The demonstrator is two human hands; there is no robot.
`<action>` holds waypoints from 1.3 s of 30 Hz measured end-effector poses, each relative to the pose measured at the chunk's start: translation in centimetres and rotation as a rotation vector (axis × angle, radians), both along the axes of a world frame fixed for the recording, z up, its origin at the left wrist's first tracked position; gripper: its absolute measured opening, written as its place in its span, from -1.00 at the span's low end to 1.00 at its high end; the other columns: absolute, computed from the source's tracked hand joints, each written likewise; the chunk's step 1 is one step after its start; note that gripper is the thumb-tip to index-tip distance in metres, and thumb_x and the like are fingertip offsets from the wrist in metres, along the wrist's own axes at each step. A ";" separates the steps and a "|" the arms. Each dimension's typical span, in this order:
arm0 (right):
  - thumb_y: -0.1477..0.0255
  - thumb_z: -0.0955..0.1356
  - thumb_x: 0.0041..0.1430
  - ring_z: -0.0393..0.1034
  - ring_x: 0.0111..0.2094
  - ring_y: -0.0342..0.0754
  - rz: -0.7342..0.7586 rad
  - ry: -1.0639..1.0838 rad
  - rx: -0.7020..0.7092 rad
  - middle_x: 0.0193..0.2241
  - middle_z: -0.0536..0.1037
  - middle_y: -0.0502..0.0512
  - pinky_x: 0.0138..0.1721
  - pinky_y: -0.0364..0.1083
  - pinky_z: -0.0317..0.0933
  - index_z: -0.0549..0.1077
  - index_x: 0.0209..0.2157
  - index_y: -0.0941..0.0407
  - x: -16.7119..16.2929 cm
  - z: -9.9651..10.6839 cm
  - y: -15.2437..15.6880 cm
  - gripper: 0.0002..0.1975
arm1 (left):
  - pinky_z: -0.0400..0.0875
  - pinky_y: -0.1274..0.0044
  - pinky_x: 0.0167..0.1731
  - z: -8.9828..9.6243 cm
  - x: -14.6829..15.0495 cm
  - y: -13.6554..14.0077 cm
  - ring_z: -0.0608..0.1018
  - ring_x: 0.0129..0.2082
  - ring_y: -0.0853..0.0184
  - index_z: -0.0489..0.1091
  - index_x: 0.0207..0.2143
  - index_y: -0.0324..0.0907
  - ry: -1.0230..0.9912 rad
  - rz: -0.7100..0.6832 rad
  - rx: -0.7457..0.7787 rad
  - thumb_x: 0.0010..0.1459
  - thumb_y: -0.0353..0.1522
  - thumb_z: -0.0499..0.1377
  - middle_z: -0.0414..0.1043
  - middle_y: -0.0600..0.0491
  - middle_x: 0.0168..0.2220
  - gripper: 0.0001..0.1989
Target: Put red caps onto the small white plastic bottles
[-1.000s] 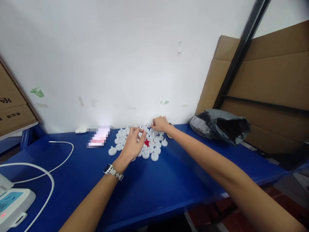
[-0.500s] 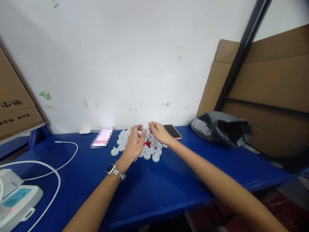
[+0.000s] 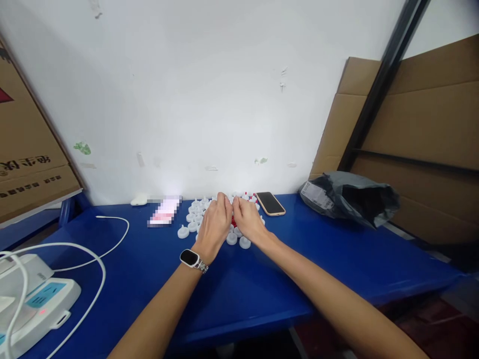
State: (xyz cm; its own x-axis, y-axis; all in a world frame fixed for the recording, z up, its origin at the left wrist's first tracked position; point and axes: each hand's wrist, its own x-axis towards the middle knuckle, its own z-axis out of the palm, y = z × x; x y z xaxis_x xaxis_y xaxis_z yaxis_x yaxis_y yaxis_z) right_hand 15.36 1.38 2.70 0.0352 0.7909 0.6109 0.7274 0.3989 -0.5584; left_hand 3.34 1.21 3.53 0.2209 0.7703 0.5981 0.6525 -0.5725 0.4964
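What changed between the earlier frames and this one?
The right hand moved from the far side of the white pieces, near the phone, left and nearer, in beside the left hand, whose fingers have curled more. Whether they hold anything is hidden. Phone and bag stayed put.

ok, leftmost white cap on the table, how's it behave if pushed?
The white cap probably slides rather than tips: its broad round base sits flat on the blue table. Likely light and stiff, as it looks like moulded plastic. Might roll if knocked onto its circular edge.
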 end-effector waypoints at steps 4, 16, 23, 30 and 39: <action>0.35 0.08 0.35 0.22 -0.56 -0.14 -0.025 -0.019 0.007 -0.62 0.34 0.00 -0.48 -0.13 -0.04 0.21 -0.55 0.09 0.0 0.0 0.1 -0.63 | 0.13 0.48 -0.44 0.0 0.1 0.2 0.35 -0.46 0.29 0.13 -0.31 -0.11 0.012 0.030 0.016 0.37 -0.27 -0.20 0.22 0.08 -0.45 -0.78; 0.27 0.06 0.37 0.22 -0.52 -0.14 0.149 0.045 -0.069 -0.58 0.33 -0.04 -0.44 -0.14 0.00 0.23 -0.49 0.09 -0.1 -0.2 -0.3 -0.63 | 0.17 0.47 -0.42 -0.4 -0.3 0.3 0.36 -0.49 0.35 0.15 -0.31 -0.09 -0.223 -0.171 -0.153 0.38 -0.17 -0.21 0.21 0.14 -0.49 -0.70; 0.28 0.11 0.32 0.12 -0.57 -0.16 0.101 0.251 -0.048 -0.67 0.22 -0.08 -0.50 -0.14 -0.04 0.12 -0.59 0.08 0.0 0.2 -0.6 -0.61 | 0.17 0.47 -0.40 0.3 -0.7 0.5 0.34 -0.44 0.30 0.16 -0.29 -0.10 -0.077 -0.041 0.006 0.37 -0.20 -0.20 0.22 0.08 -0.44 -0.73; 0.31 0.14 0.32 0.22 -0.50 -0.13 0.075 -0.053 -0.102 -0.61 0.32 -0.04 -0.39 -0.14 0.01 0.27 -0.55 0.12 2.5 -0.3 0.9 -0.63 | 0.20 0.44 -0.38 0.2 -3.4 2.2 0.37 -0.44 0.27 0.15 -0.30 -0.09 -0.098 0.018 -0.115 0.37 -0.15 -0.26 0.25 0.10 -0.48 -0.67; 0.24 0.14 0.33 0.37 -0.30 -0.07 0.278 0.126 -0.172 -0.41 0.50 0.06 -0.21 -0.11 0.19 0.49 -0.23 0.13 3.2 -0.2 2.0 -0.62 | 0.28 0.35 -0.11 -0.5 -2.3 2.0 0.43 -0.20 0.22 0.25 -0.18 -0.09 -0.126 -0.099 -0.224 0.35 -0.09 -0.24 0.39 0.02 -0.26 -0.61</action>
